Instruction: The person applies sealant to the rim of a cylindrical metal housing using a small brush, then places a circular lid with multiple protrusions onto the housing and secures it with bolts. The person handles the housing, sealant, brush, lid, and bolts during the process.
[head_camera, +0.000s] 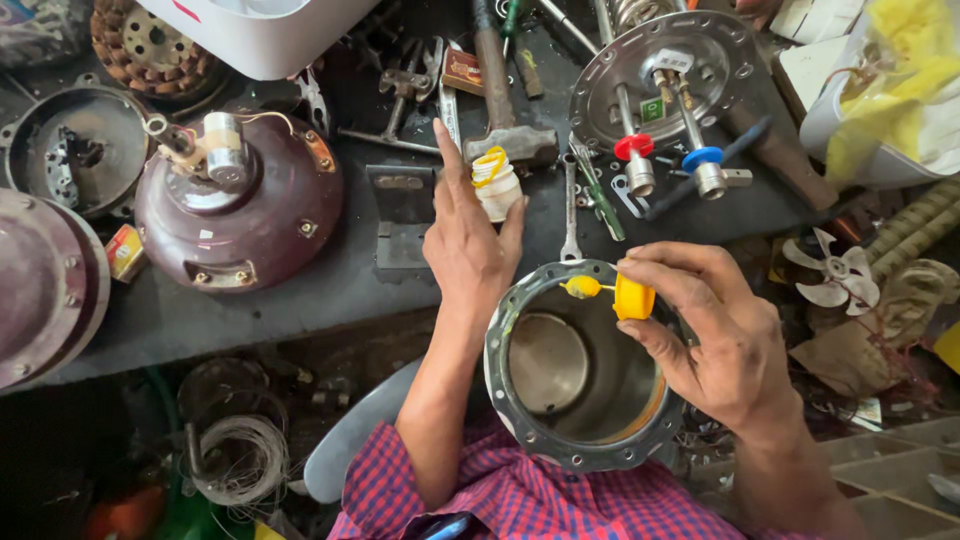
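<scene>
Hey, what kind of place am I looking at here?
Probably a small appliance repair workshop: a maroon ceiling fan motor, a hammer and spanners litter the dark workbench.

**Soft daylight from the upper right, dark lower left**

The scene is lit evenly and fairly brightly, with diffuse light that seems to come from the upper right, where the crumpled yellow plastic bag (905, 70) is close to washed out. The round steel tank with the bolt-hole flange (580, 365) shows pale glare on its inner wall, and the glossy maroon domed motor housing (240, 200) carries soft highlights. Shadows are faint on the dark grey workbench (320, 290). Below its front edge, the lower left corner sinks into murk. Focus is sharp in the centre; wide-angle stretch bends things at the frame edges.
</scene>
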